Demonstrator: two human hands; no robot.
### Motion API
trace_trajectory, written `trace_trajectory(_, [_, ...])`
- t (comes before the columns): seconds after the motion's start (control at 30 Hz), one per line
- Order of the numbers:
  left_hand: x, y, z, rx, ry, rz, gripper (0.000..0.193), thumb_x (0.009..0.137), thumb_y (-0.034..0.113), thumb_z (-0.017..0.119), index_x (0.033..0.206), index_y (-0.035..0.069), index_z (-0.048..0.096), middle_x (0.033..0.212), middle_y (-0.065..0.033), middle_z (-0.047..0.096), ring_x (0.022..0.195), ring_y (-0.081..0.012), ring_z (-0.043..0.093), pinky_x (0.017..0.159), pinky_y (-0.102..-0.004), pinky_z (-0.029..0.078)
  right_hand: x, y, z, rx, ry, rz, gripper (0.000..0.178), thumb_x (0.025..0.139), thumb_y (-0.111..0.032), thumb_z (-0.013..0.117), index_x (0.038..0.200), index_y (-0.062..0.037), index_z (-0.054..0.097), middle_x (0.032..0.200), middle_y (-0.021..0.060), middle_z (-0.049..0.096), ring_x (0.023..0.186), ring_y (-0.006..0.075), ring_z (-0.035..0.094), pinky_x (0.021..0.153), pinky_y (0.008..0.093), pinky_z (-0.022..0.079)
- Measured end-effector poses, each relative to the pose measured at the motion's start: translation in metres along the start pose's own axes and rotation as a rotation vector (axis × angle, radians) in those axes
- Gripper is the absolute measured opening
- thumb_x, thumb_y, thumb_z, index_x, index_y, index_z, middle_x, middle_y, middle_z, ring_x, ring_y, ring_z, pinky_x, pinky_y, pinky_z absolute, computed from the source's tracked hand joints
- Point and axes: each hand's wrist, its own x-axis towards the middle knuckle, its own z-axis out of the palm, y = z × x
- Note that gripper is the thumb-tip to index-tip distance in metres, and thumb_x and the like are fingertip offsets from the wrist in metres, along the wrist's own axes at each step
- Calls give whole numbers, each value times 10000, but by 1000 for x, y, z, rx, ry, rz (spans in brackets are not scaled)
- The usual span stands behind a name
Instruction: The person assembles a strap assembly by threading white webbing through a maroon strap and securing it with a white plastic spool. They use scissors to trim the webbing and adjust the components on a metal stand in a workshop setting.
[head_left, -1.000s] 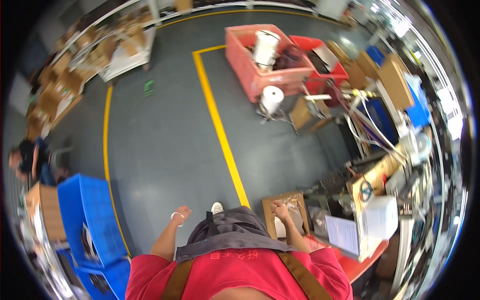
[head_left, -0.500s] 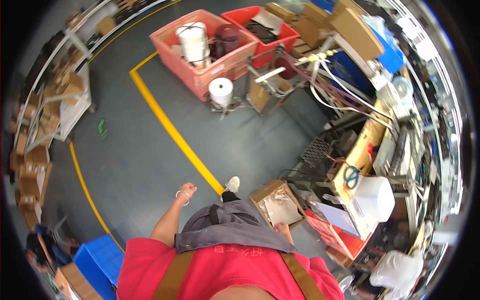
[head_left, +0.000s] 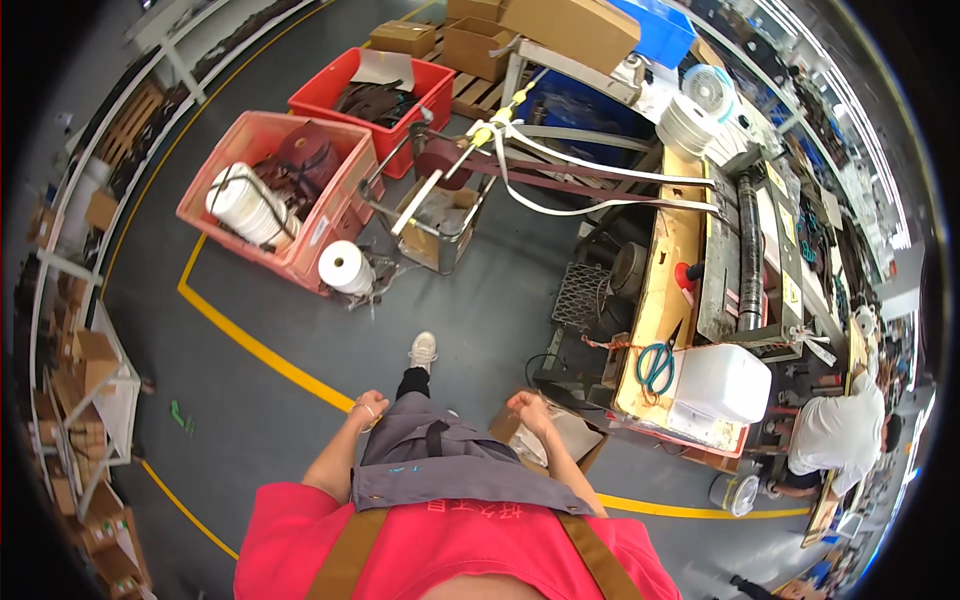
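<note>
Two bare hands, head view: left hand [head_left: 370, 408] beside the grey apron [head_left: 430, 488], a pale band at its wrist; right hand [head_left: 528, 408] over the open carton [head_left: 594, 452].
Grip: fingers of both hands loosely bent; whether either encloses anything cannot be told.
Carton: brown cardboard, open at the top, a pale sheet [head_left: 527, 443] inside; on the floor at the person's right, partly covered by the right forearm, near the wooden tabletop [head_left: 648, 290].
Tabletop: blue-handled scissors [head_left: 656, 367] beside a white container [head_left: 725, 383].
Writing: small reddish characters across the red shirt [head_left: 430, 550]; yellow labels [head_left: 790, 295] on the machine [head_left: 718, 290], too small to read.
Change from half a second earlier: view turned rightward; pink crate [head_left: 345, 215] farther left in the frame; right hand, then partly hidden by the apron, now fully visible; co-worker in white [head_left: 838, 432] higher in the frame.
</note>
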Motion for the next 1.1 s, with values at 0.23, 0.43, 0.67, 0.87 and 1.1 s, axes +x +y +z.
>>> trace_trajectory(0.23, [95,78,-94,54,-45,-37,351,756,251,584,1006,7,558,856,-118,619,630,-204,598,559,-311,473,40,9,4,-127,68,182,185,668,-69,441,672,-79,626,700,112,615,735,226,592,670,318,443])
trace_trajectory(0.43, [194,214,-165,-394,-67,182,179,818,194,536,964,93,519,696,-35,563,559,-139,549,444,-259,437,69,-97,-9,-13,355,78,144,758,-68,519,859,3,592,785,65,611,708,131,560,660,235,433])
trace_trajectory(0.67, [208,403,-214,-584,98,702,185,866,160,490,1017,59,520,724,-29,573,546,-77,532,469,-195,421,-27,-380,-125,-7,755,-1058,126,678,-60,560,796,-20,583,657,82,550,538,202,526,520,303,434])
trace_trajectory(0.87, [194,527,-201,-388,90,1005,157,816,73,526,956,21,576,763,-59,613,620,-80,559,541,-210,447,-94,-464,-166,-450,1347,-1650,223,877,-171,426,1087,-124,371,638,-6,393,531,135,365,501,284,315])
trace_trajectory(1.1, [214,592,-204,322,533,1493,86,746,54,557,814,39,608,739,-81,586,701,-240,565,638,-322,451,-87,-489,-222,-796,1402,-1563,168,817,-69,398,983,-52,414,623,4,422,504,131,394,476,258,320])
